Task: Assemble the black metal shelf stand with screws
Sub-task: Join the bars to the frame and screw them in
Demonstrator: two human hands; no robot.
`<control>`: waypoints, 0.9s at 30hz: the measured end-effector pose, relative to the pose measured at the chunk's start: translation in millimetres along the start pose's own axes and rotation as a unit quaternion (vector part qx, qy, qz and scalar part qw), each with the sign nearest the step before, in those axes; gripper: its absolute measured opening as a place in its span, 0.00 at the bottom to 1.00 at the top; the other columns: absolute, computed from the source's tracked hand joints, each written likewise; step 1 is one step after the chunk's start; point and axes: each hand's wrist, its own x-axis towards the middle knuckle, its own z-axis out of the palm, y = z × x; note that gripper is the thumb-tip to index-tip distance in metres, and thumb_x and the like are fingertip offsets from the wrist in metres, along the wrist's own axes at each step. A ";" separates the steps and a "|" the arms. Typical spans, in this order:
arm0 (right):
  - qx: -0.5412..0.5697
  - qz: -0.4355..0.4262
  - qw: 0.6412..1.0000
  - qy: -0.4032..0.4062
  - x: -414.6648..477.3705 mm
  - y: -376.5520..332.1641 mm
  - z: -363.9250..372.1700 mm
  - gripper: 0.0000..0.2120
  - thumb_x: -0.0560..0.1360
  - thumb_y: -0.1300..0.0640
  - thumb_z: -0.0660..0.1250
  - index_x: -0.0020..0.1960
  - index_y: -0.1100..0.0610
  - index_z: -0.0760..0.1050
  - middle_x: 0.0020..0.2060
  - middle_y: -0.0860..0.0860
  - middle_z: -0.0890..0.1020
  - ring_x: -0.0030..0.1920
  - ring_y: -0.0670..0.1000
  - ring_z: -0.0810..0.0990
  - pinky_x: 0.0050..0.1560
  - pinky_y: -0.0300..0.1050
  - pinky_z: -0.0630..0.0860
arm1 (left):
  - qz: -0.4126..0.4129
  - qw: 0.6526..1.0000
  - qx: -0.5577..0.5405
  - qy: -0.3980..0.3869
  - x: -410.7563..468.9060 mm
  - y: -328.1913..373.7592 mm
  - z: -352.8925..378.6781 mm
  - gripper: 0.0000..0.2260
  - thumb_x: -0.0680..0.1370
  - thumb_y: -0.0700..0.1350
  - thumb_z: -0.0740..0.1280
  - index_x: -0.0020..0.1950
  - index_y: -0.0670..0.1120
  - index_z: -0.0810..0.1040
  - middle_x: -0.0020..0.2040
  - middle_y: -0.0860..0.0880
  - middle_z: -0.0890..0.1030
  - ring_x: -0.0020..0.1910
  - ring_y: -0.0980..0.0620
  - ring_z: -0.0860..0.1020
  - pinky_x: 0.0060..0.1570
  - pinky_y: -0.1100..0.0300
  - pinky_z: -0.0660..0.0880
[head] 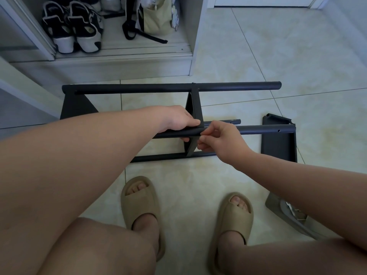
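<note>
The black metal shelf stand point(170, 87) lies on its side on the tiled floor, with long round tubes running left to right. A black shelf plate point(194, 108) stands upright between the tubes in the middle. My left hand point(178, 119) grips the near raised tube point(258, 129) right beside that plate. My right hand point(218, 138) pinches something small at the joint of tube and plate; what it pinches is hidden by the fingers. Another black shelf plate point(278, 141) lies flat at the right end of the tube.
An open cupboard point(123, 56) at the back left holds shoes point(73, 26) and a bag point(155, 16). A grey tray or packet point(294, 217) lies on the floor at the right, partly under my forearm. My feet in beige slippers point(143, 211) are just below the stand.
</note>
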 end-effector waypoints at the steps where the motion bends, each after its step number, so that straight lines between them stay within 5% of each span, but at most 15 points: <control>1: 0.025 0.007 1.000 0.000 0.6 1.1 0.1 0.10 0.78 0.70 0.67 0.41 0.60 0.74 0.35 0.54 0.84 0.37 0.54 0.86 0.51 0.56 0.85 | 0.005 1.000 0.003 0.004 0.0 -0.1 0.7 0.14 0.82 0.57 0.62 0.46 0.52 0.83 0.34 0.52 0.85 0.31 0.60 0.83 0.38 0.61 0.70; 6: 0.034 0.003 0.999 -0.012 1.4 3.2 -1.8 0.10 0.80 0.70 0.66 0.42 0.60 0.73 0.34 0.53 0.85 0.37 0.53 0.86 0.49 0.51 0.85 | 0.013 1.000 0.011 0.007 0.3 -1.7 2.0 0.15 0.82 0.57 0.61 0.47 0.51 0.83 0.37 0.49 0.86 0.39 0.55 0.83 0.48 0.59 0.73; 10: -0.119 -0.064 0.991 -0.021 2.0 1.9 -7.2 0.11 0.79 0.66 0.67 0.41 0.54 0.74 0.37 0.51 0.85 0.40 0.49 0.86 0.50 0.49 0.82 | 0.014 1.000 0.012 0.008 -0.2 -2.6 1.9 0.15 0.82 0.57 0.61 0.45 0.52 0.83 0.37 0.49 0.86 0.41 0.55 0.83 0.49 0.59 0.72; 17: -0.345 -0.221 0.911 -0.041 -3.9 -3.4 -10.6 0.04 0.81 0.65 0.62 0.50 0.62 0.76 0.42 0.54 0.85 0.44 0.59 0.82 0.44 0.55 0.78 | 0.008 1.000 0.024 0.002 -0.8 -1.4 0.5 0.16 0.82 0.58 0.61 0.46 0.51 0.84 0.37 0.51 0.86 0.37 0.59 0.82 0.42 0.59 0.69; 24: -0.495 -0.265 0.824 -0.076 -3.1 -7.3 -12.5 0.06 0.80 0.68 0.60 0.52 0.58 0.72 0.45 0.54 0.81 0.44 0.61 0.77 0.42 0.55 0.73 | 0.009 1.000 0.021 0.001 -0.8 -1.3 0.3 0.16 0.82 0.57 0.61 0.49 0.49 0.84 0.37 0.51 0.86 0.36 0.60 0.83 0.45 0.59 0.70; 27: -0.447 -0.243 0.859 -0.055 -3.0 -5.5 -9.1 0.04 0.81 0.65 0.61 0.51 0.60 0.73 0.43 0.55 0.83 0.44 0.62 0.79 0.43 0.55 0.76 | 0.007 1.000 0.021 0.002 -0.8 -1.3 1.1 0.16 0.82 0.57 0.61 0.50 0.49 0.84 0.38 0.51 0.87 0.42 0.56 0.84 0.48 0.60 0.71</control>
